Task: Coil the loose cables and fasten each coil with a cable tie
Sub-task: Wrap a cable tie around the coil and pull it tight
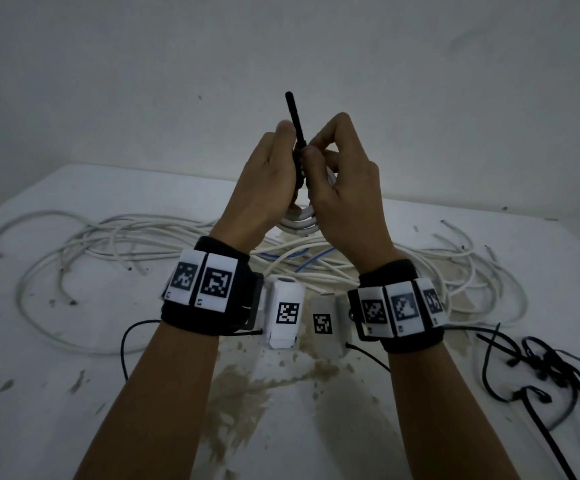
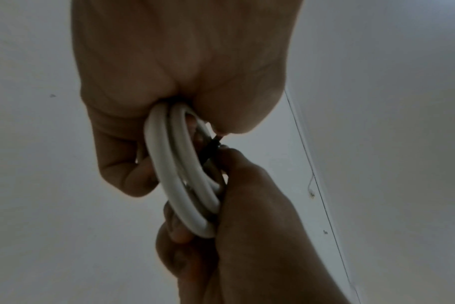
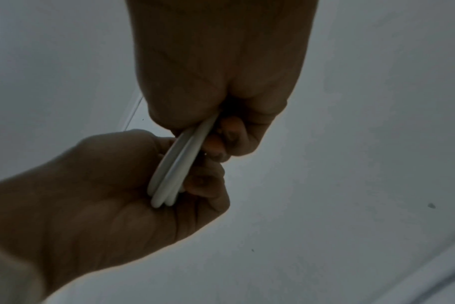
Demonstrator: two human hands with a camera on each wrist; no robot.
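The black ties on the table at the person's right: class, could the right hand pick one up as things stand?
Probably not at once. The right hand and left hand both grip the white coil and a black tie. The spare ties lie uncovered, but the right hand must let go first.

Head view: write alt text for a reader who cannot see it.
Both hands, left and right, hold a small white coil upright while fastening a black tie around it. Loose cables sprawl on the table below.
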